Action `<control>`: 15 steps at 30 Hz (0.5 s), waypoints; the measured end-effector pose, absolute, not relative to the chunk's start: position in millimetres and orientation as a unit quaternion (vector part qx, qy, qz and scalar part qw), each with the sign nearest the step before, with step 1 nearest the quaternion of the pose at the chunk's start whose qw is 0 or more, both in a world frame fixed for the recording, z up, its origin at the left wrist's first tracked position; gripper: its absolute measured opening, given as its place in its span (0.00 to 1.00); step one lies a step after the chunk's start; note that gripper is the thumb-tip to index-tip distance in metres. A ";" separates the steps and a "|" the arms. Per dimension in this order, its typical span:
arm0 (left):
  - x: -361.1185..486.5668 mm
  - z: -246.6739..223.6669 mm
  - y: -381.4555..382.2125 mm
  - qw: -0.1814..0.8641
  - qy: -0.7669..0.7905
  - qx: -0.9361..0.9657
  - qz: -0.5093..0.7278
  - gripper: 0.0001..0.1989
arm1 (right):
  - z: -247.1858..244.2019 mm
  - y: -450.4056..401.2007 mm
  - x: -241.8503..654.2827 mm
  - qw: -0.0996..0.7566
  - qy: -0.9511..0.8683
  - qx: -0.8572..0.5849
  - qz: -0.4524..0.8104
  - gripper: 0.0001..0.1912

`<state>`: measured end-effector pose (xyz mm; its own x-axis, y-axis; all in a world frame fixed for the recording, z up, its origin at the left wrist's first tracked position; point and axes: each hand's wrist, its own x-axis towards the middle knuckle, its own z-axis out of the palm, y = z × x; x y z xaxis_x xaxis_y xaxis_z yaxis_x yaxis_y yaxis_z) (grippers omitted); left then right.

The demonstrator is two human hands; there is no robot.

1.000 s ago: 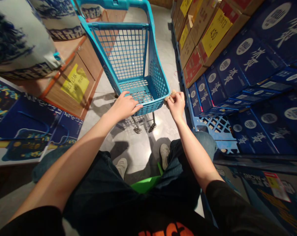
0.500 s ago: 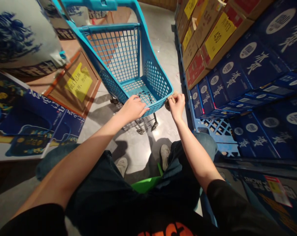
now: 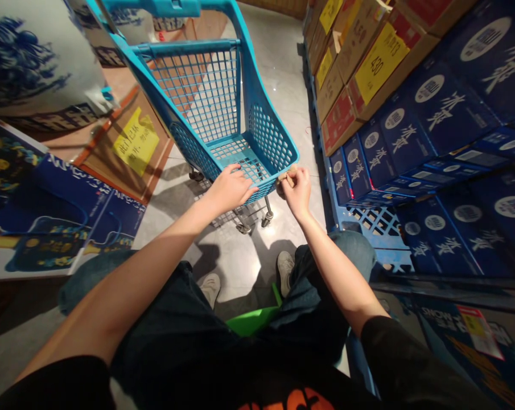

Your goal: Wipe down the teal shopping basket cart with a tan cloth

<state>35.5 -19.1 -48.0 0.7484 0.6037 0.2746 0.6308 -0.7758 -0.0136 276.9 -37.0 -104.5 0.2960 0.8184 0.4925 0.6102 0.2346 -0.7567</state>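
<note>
A blue plastic shopping cart (image 3: 246,148) stands on the floor in front of me, its basket open at the top. My left hand (image 3: 231,187) holds the near rim of the basket, fingers laid over the edge. At the near right corner, my right hand (image 3: 297,191) pinches a crumpled brown cloth (image 3: 286,176) against the outer side of the rim. Part of the cloth is hidden by the fingers.
Stacked blue cartons (image 3: 394,136) and brown boxes (image 3: 351,85) rise on the right, above a blue pallet (image 3: 374,233). Large blue-and-white jars (image 3: 31,62) stand on a wooden cabinet (image 3: 129,142) at left. Beneath me is something green (image 3: 252,322).
My right hand has moved a little left along the rim's corner with the cloth. My left hand stays in place on the rim.
</note>
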 end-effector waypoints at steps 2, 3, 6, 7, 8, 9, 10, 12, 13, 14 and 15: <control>34.0 -48.8 -18.3 0.046 -0.332 -0.932 -0.137 0.20 | -106.4 -47.2 269.1 0.511 -0.613 -0.592 0.109 0.05; 33.3 -48.9 -17.9 0.044 -0.332 -0.932 -0.139 0.21 | -106.8 -50.2 268.1 0.505 -0.623 -0.587 0.113 0.07; 33.2 -48.4 -16.9 0.049 -0.329 -0.934 -0.132 0.21 | -105.6 -48.6 276.9 0.495 -0.640 -0.576 0.119 0.11; 33.9 -48.1 -16.8 0.051 -0.328 -0.935 -0.128 0.21 | -104.8 -45.3 282.4 0.497 -0.641 -0.573 0.120 0.10; 34.9 -47.8 -16.7 0.051 -0.328 -0.935 -0.125 0.21 | -104.1 -41.7 287.9 0.501 -0.639 -0.571 0.122 0.09; 36.1 -47.5 -16.6 0.049 -0.330 -0.935 -0.124 0.21 | -103.4 -38.2 292.7 0.505 -0.635 -0.571 0.123 0.08; 37.4 -47.4 -16.6 0.045 -0.332 -0.934 -0.126 0.20 | -103.1 -35.7 296.1 0.510 -0.630 -0.572 0.124 0.08; 39.7 -47.3 -16.6 0.041 -0.335 -0.932 -0.131 0.19 | -103.3 -34.7 296.8 0.514 -0.623 -0.577 0.123 0.08; 40.4 -47.3 -16.7 0.045 -0.334 -0.932 -0.132 0.19 | -103.9 -36.5 293.9 0.514 -0.620 -0.579 0.122 0.08; 40.7 -47.3 -16.8 0.052 -0.332 -0.933 -0.130 0.19 | -104.9 -39.6 289.3 0.514 -0.619 -0.581 0.122 0.08; 40.5 -47.3 -16.9 0.061 -0.330 -0.934 -0.126 0.20 | -106.0 -43.4 283.8 0.512 -0.620 -0.582 0.123 0.07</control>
<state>40.5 -16.9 -47.3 0.7508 0.6003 0.2756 0.6309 -0.7753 -0.0299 283.8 -43.4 -106.0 0.2012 0.8473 0.4916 0.5957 0.2926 -0.7480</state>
